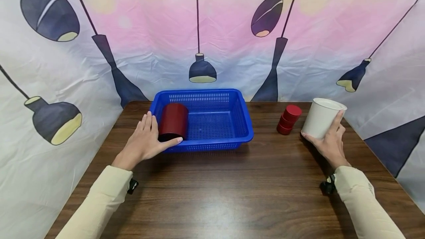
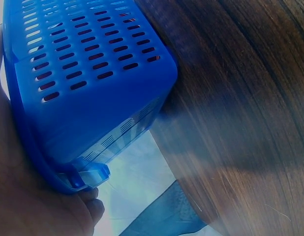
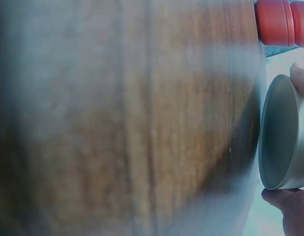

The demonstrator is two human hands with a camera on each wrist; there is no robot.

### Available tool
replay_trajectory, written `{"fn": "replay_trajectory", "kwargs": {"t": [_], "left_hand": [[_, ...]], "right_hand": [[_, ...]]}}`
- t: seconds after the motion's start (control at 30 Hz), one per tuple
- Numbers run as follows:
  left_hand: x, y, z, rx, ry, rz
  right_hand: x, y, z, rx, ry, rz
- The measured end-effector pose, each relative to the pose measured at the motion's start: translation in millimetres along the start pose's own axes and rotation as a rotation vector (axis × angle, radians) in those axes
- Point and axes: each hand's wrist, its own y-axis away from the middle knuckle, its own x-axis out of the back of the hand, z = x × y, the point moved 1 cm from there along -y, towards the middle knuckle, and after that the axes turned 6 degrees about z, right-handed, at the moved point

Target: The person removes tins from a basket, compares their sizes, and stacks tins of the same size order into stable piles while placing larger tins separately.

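Observation:
My left hand [image 1: 143,144] rests on the front left corner of a blue plastic basket [image 1: 246,119], fingers straight and thumb along the front rim. In the left wrist view the slotted basket wall [image 2: 100,110] fills the upper left. Lying inside the basket at its left end is a dark red cylinder [image 1: 175,119], its near end dark. Over at the right, my right hand [image 1: 332,145] grips a white cylindrical container [image 1: 319,119] between thumb and fingers, slightly tilted. Seen from the right wrist, the container's round end [image 3: 280,132] faces the table; contact with the table is hard to tell.
A stack of short red cylinders [image 1: 289,120] stands just left of the white container. Everything sits on a brown wood-grain table [image 1: 212,187]. Behind it hangs a cloth backdrop [image 1: 166,28] printed with dark lamps, close to the basket's far side.

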Motion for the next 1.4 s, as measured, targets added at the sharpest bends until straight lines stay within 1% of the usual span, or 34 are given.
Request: {"fn": "replay_trajectory", "kwargs": {"t": [0.1,0.33,0.47,0.73,0.83,0.97,1.1,1.27,1.4], "left_hand": [[-0.2,0.3,-0.4,0.0,-0.002,0.002],[-0.4,0.5,-1.2,-0.003,-0.003,0.006],[0.0,0.3,-1.7,-0.003,-0.003,0.012],[-1.4,0.4,-0.9,0.001,-0.002,0.004],[-1.7,0.4,-0.9,0.001,-0.004,0.006],[-1.4,0.4,-0.9,0.0,-0.004,0.005],[-1.4,0.7,-0.2,-0.002,0.003,0.007],[-1.1,1.0,0.6,-0.004,0.007,0.011],[-0.7,0.7,0.7,-0.001,0.007,0.009]], "right_hand": [[-0.9,0.4,0.9,0.015,-0.008,0.006],[2.2,-1.0,0.5,-0.007,-0.015,-0.001],[3.5,-1.6,0.4,-0.004,-0.022,-0.013],[3.9,-1.6,1.0,-0.013,-0.046,-0.028],[3.7,-1.5,1.7,-0.019,-0.069,-0.026],[2.9,-1.4,5.3,-0.005,-0.132,0.008],[2.5,-0.7,9.2,0.007,-0.169,0.026],[4.3,-0.4,8.3,-0.002,-0.165,0.007],[9.8,-0.7,4.2,-0.017,-0.125,-0.015]]}}
